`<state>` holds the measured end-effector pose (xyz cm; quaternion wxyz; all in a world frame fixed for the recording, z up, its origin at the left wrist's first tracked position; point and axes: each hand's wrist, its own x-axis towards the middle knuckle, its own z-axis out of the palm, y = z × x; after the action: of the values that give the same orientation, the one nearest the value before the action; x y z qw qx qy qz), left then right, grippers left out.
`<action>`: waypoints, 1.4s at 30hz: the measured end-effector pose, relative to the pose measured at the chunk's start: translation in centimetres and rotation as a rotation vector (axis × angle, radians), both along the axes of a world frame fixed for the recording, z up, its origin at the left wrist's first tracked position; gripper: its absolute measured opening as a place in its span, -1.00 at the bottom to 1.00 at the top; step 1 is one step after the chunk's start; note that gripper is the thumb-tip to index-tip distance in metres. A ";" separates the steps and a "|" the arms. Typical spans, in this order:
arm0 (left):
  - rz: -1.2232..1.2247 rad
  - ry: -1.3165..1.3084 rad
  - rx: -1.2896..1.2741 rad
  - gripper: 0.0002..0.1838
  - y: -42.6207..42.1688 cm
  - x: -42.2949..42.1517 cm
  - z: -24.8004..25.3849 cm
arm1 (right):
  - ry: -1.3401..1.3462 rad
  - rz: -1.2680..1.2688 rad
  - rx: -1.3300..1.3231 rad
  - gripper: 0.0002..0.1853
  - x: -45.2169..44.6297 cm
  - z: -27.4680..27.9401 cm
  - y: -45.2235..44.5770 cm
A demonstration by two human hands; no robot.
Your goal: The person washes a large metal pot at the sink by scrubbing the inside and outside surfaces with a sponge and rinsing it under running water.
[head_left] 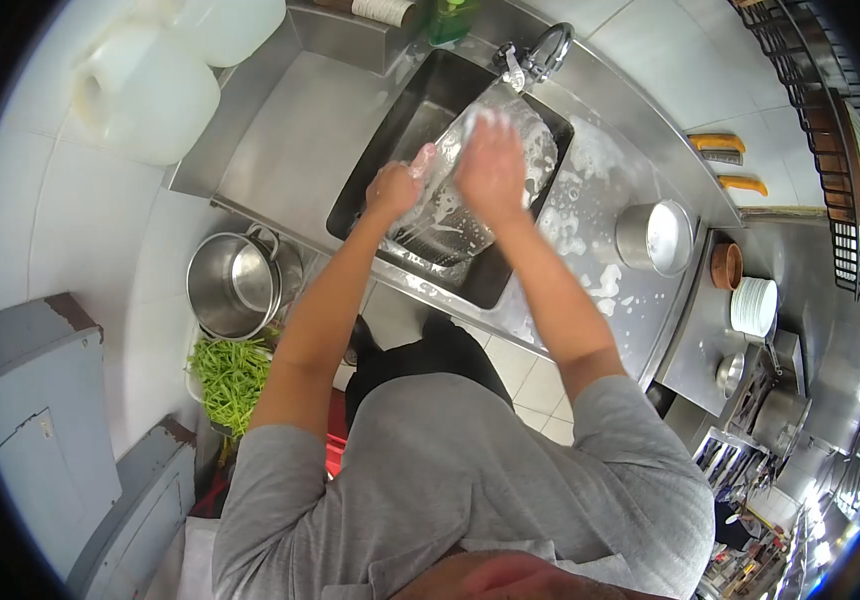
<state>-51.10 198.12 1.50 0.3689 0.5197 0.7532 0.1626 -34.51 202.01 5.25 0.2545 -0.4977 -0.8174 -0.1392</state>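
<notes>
A soapy, see-through rectangular container (450, 202) is tilted over the dark sink basin (410, 125), below the faucet (548, 52). My left hand (398, 186) grips its left edge, fingers wrapped round the rim. Against the container's foamy upper part lies my right hand (493, 168), blurred by motion; whether it holds a sponge or cloth cannot be made out. White suds cover much of the container and the steel counter (590, 215) to the right.
A metal pot (654, 237) lies tipped on the right counter. Large steel pots (235, 285) and a tub of green vegetables (230, 383) are at lower left. Orange-handled knives (718, 142) hang on the wall. White plates (753, 306) are stacked at right.
</notes>
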 end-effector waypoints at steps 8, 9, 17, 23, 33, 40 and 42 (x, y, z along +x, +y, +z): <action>-0.022 0.062 0.083 0.11 1.1 -0.8 -2.9 | 0.051 -0.013 -0.024 -0.59 -0.2 0.0 1.9; -0.044 0.073 0.095 0.10 0.6 -0.6 -4.0 | 0.042 0.037 -0.064 -0.53 0.1 1.1 0.8; -0.077 0.045 0.010 0.07 0.6 -1.0 -2.1 | 0.144 0.116 -0.060 -0.51 2.7 -0.5 -4.0; -0.091 -0.025 0.007 0.20 1.0 -1.5 0.3 | 0.094 0.254 -0.101 -0.45 5.5 -1.8 -5.5; -0.138 0.012 -0.017 0.16 2.2 -1.8 -1.1 | -0.168 0.566 -0.165 -0.41 6.3 -4.5 -9.8; -0.126 0.048 0.031 0.16 2.3 -1.6 -1.2 | 0.243 0.207 -0.087 -0.43 6.5 -2.6 -5.6; -0.127 0.064 0.027 0.15 1.0 -1.4 -2.1 | 0.079 0.495 -0.200 -0.44 6.2 -3.2 -9.5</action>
<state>-52.51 199.11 -0.62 0.3471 0.5763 0.7280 0.1323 -28.28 192.52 2.07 0.2618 -0.3103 -0.9134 0.0283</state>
